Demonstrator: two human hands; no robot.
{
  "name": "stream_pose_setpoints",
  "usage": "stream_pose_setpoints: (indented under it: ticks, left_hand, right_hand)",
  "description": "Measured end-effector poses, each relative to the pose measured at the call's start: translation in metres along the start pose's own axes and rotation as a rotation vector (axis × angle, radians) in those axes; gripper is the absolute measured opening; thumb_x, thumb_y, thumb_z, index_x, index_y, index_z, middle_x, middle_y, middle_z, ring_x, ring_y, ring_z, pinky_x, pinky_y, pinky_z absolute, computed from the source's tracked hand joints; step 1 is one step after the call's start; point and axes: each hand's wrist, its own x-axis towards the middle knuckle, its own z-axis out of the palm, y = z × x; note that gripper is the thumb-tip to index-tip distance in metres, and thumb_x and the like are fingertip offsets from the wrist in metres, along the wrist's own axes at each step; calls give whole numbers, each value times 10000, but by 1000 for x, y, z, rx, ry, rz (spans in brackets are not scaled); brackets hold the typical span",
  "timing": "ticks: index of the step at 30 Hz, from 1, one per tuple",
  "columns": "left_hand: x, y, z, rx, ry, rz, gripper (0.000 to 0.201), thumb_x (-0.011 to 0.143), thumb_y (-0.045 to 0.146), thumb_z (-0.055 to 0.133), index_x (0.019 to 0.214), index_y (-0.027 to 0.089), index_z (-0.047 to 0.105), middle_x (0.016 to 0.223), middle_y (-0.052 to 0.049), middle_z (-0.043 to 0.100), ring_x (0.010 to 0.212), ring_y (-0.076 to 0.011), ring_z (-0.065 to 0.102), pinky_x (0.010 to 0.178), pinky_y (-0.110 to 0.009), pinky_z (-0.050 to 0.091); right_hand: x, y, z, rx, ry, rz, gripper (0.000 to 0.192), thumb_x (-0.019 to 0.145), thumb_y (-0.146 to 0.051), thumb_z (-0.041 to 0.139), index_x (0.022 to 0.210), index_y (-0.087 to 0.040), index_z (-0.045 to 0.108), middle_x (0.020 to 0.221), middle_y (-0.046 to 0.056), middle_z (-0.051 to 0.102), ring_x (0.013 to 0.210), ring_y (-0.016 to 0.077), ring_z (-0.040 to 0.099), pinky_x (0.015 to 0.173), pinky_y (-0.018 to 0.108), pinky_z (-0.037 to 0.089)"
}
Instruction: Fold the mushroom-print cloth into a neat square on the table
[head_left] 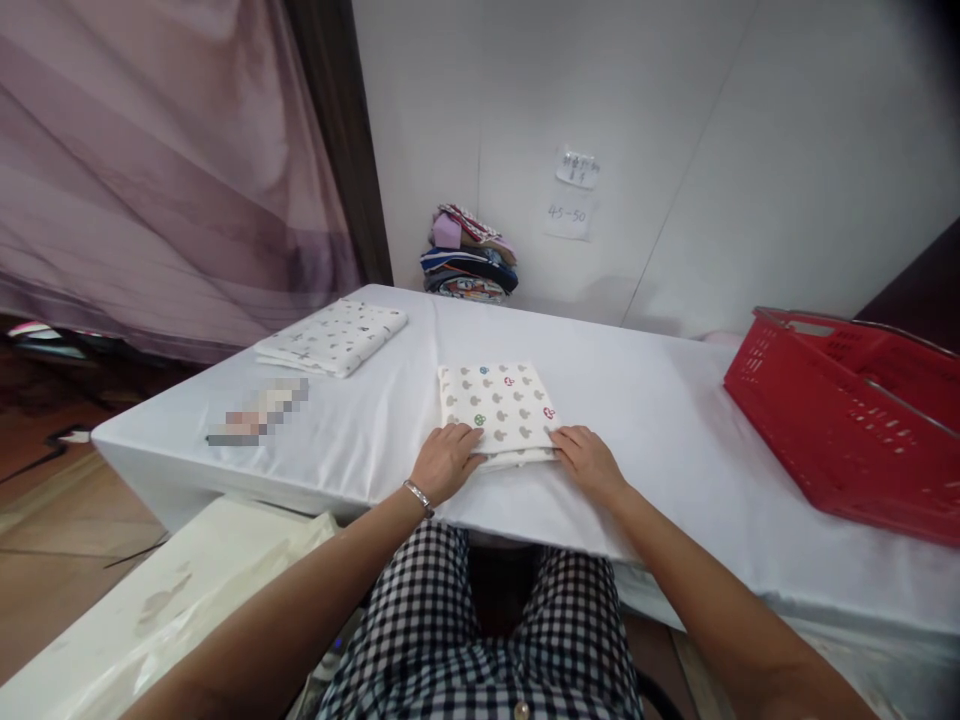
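A folded white cloth [499,405] with grey, red and green printed motifs lies flat on the white-covered table [645,410] in front of me. At its near left corner, my left hand [448,462] is closed with the fingers on top and the thumb along the near edge. My right hand [589,465] grips the near right corner in much the same way. Layers of the fold show along the near edge between both hands. Farther left lies another folded white cloth [335,337] with small dark prints.
A red plastic basket [847,430] stands on the table's right side. Stacked folded fabrics [470,255] sit behind the table against the wall. A pixelated patch [259,412] covers something at the left. A pale bench-like surface [187,590] is low at my left.
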Motion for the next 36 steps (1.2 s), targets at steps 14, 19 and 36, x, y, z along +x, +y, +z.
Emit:
stream_pose_setpoints:
  ticks: [14, 19, 36]
  left_hand:
    - [-14, -2, 5, -24, 60, 26, 192, 904, 304, 444, 932, 194, 599, 934, -67, 601, 900, -202, 516, 787, -353, 376]
    - [-10, -3, 4, -24, 23, 69, 204, 871, 337, 504, 1001, 195, 571, 961, -75, 593, 917, -225, 514, 776, -367, 378]
    - [-1, -17, -10, -138, -21, -93, 262, 781, 320, 597, 1007, 191, 566, 1001, -61, 633, 956, -213, 567, 859, -378, 406]
  right_hand:
    - [-6, -8, 6, 95, 34, -68, 265, 910, -320, 455, 1094, -186, 592, 1052, 103, 595, 932, 215, 516, 767, 344, 412]
    - [-1, -6, 3, 47, -7, -78, 225, 889, -246, 475, 1075, -180, 583, 1023, 96, 587, 928, 215, 508, 769, 340, 393]
    - [7, -52, 28, 41, 134, 47, 120, 810, -131, 468, 829, -179, 577, 836, 60, 540, 795, 194, 453, 695, 306, 348]
